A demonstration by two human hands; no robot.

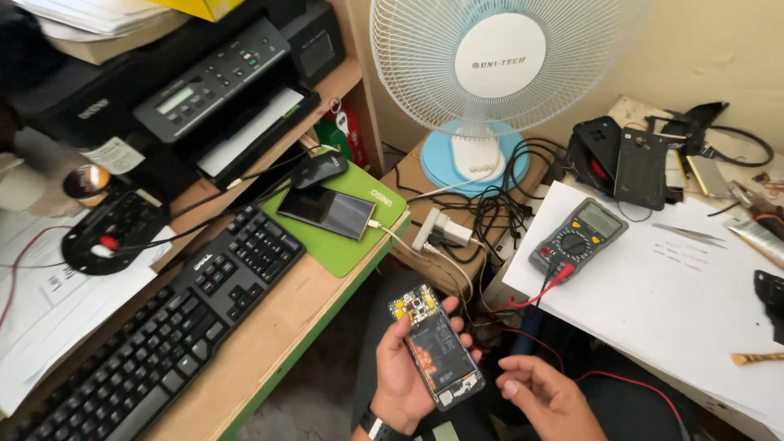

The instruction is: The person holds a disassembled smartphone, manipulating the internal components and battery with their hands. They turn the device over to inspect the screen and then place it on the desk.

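Left hand, bottom centre of frame, fingers wrapped around an opened phone with its back cover off, circuit board and battery exposed, top end tilted toward upper left. Right hand just to the right of it, bottom centre-right, holding nothing, fingers loosely curled and slightly apart, not touching the phone. Red test lead runs from the multimeter at centre right down toward the hands; meter sits on the edge of a white sheet covering the right-side table. Tweezers lie on that sheet, right of the meter. Dark phone covers piled at upper right. White desk fan top centre on a blue base, tangle of black cables below it. Second phone, screen up, on a green pad at centre left, white cable plugged in. Black mouse just above it. Black keyboard runs diagonally at lower left. Black printer upper left.
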